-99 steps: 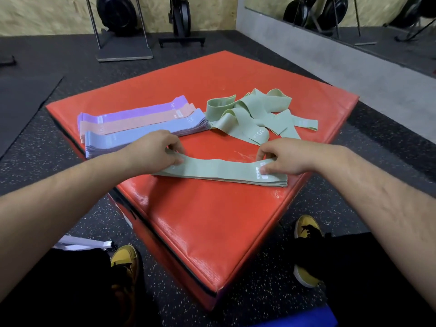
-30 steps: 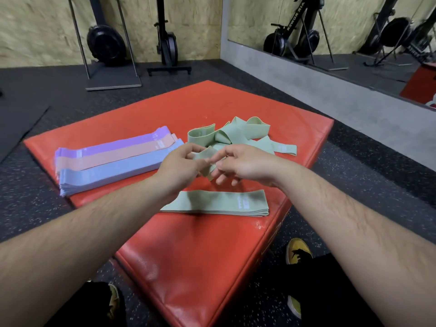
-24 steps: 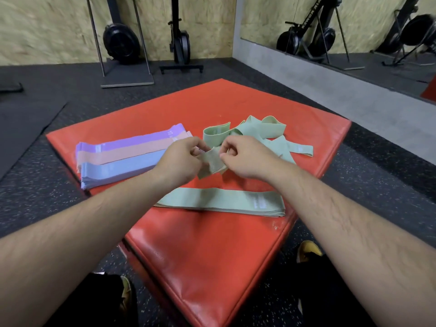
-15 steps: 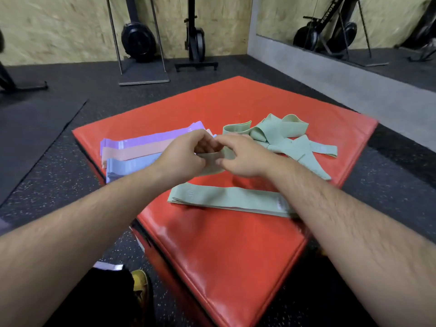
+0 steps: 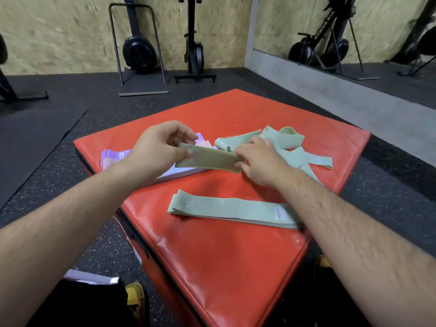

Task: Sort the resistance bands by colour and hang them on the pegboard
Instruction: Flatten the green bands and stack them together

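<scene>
I hold one green resistance band [image 5: 207,158] flat in the air above the red mat [image 5: 224,251]. My left hand [image 5: 157,151] pinches its left end between thumb and fingers. My right hand [image 5: 258,159] grips its right end. Below it, near the mat's front edge, lies a neat stack of flattened green bands [image 5: 233,210]. A loose tangle of green bands [image 5: 287,143] lies behind my right hand. A stack of purple, pink and blue bands [image 5: 113,156] lies at the left, partly hidden by my left hand. No pegboard is in view.
The red mat is a raised padded block on black rubber flooring. A dark floor mat [image 5: 30,135] lies to the left. Exercise machines [image 5: 139,50] stand along the chipboard back wall. A wall mirror [image 5: 342,29] runs along the right. My yellow shoes [image 5: 135,296] show below.
Both hands lifted one green band from the tangle and pulled it out flat between them. Earlier they were pressing the green stack down. The camera has tilted up a little.
</scene>
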`<state>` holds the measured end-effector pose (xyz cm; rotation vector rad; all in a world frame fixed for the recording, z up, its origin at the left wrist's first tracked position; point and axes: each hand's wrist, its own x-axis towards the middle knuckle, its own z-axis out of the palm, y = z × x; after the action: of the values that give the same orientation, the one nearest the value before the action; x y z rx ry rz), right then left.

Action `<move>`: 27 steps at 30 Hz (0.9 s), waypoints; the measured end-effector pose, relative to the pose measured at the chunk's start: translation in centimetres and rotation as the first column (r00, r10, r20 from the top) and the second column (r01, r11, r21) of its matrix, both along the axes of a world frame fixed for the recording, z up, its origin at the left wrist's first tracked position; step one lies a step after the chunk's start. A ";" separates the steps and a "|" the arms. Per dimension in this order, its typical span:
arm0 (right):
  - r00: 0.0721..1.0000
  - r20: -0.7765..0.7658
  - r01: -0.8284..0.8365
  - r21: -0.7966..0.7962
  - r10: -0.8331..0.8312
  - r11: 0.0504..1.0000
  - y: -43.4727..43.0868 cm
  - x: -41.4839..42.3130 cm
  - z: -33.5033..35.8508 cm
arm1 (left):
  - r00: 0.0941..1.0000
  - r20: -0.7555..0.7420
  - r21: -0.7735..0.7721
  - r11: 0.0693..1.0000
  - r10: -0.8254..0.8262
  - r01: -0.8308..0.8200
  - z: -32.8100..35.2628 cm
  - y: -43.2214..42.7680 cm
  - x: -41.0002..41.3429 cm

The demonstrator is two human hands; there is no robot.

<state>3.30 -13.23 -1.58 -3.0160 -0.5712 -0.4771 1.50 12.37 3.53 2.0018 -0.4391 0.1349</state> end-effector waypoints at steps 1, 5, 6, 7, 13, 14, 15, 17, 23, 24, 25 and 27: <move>1.000 0.012 0.020 -0.016 -0.020 1.000 -0.3 -0.1 0.3 | 1.000 0.000 -0.027 1.000 0.008 -0.008 0.3 0.1 0.0; 0.998 0.038 0.057 0.058 -0.059 0.997 -2.3 -1.3 1.5 | 0.998 -0.008 -0.123 0.990 0.064 -0.064 1.3 0.7 0.0; 0.999 0.017 0.047 0.114 -0.050 0.992 -2.9 -1.7 1.8 | 0.997 -0.021 -0.122 0.990 0.074 -0.076 1.2 0.7 0.2; 0.999 -0.021 0.037 0.164 -0.034 0.986 -3.5 -2.3 2.1 | 0.996 -0.041 -0.110 0.990 0.081 -0.085 1.0 0.8 0.3; 0.954 -0.299 0.141 0.389 -0.020 0.910 -6.9 -5.5 3.1 | 0.984 -0.132 -0.057 0.990 0.121 -0.129 -0.5 0.6 0.6; 0.948 -0.319 0.158 0.432 -0.013 0.888 -7.5 -6.0 3.0 | 0.982 -0.141 -0.049 0.990 0.123 -0.131 -0.7 0.7 0.5; 0.943 -0.332 0.167 0.465 -0.004 0.869 -8.0 -6.5 3.0 | 0.982 -0.145 -0.026 0.991 0.125 -0.130 -0.9 0.6 0.4; 0.929 -0.369 0.186 0.494 0.011 0.850 -8.8 -7.4 2.8 | 0.981 -0.143 0.060 0.990 0.132 -0.125 -1.7 0.5 0.1; 0.872 -0.486 0.222 0.282 -0.061 0.933 -8.6 -9.4 1.1 | 0.987 -0.125 0.314 0.948 0.100 -0.056 -4.4 -0.1 -0.8; 0.859 -0.506 0.225 0.241 -0.075 0.944 -8.4 -9.5 0.6 | 0.990 -0.108 0.369 0.928 0.092 -0.046 -4.7 -0.1 -0.8; 0.850 -0.519 0.226 0.210 -0.087 0.951 -8.1 -9.5 0.2 | 0.993 -0.087 0.431 0.902 0.082 -0.037 -5.0 -0.1 -0.9; 0.848 -0.523 0.212 0.181 -0.088 0.960 -7.7 -9.3 -0.6 | 0.997 -0.051 0.526 0.851 0.051 -0.017 -5.5 -0.2 -1.0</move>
<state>-6.04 -20.97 -2.14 -2.7869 -0.2175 0.2488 0.50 12.13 -2.00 2.5487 -0.4302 -0.0352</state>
